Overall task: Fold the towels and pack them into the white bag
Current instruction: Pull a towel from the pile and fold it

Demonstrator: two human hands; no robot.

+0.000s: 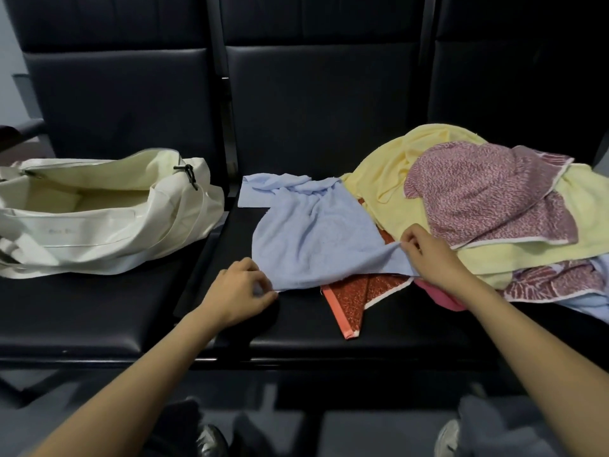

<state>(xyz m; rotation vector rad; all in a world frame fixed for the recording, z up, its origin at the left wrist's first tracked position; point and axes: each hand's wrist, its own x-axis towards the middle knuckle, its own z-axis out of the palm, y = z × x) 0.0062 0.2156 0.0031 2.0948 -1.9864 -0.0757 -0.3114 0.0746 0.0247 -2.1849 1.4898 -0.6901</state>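
Note:
A light blue towel lies spread and wrinkled on the middle seat of a black bench. My left hand pinches its near left corner. My right hand pinches its near right edge. On the left seat the white bag lies open, its inside empty. To the right sits a pile of towels: a yellow one, a mauve patterned one on top, and an orange-red patterned one poking out under the blue towel.
The black bench has padded seats and tall backrests, with a gap between the left and middle seats. More pink and pale blue cloth shows at the pile's right edge. My knees and shoes are at the bottom, by the bench's front edge.

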